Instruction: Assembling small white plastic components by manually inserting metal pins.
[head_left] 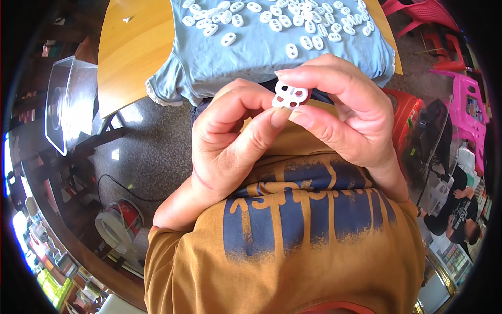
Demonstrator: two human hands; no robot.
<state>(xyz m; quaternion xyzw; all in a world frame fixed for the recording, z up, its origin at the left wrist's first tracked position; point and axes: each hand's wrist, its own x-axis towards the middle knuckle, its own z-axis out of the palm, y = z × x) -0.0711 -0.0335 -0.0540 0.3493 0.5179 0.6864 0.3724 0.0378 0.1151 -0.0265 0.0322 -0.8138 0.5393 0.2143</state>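
Floor, one, grey and speckled, visible left of the person and beneath the furniture. Bench, one, yellow-brown wood, its bare surface showing at the left. Another person, in a dark printed top, at the lower right, well apart from the work. Stool, one, magenta plastic, at the right. Shirt, one, mustard brown with a dark blue print, worn by the person. Cloth, one, light blue, spread over the bench and hanging at its near edge. Box, one, clear, at the left beside the bench. Bucket, one, white and red, on the floor at the lower left. Hands, two, bare, raised between shirt and cloth: left hand, fingers closed in a pinch on the lower left of the held white item; right hand, fingers pinching its right side, index above and thumb below. Held white item, with four openings, between both hands in front of the cloth's near edge; whether one piece or two together, cannot tell. Loose white oval pieces, many, two-holed, scattered over the cloth, some overlapping.
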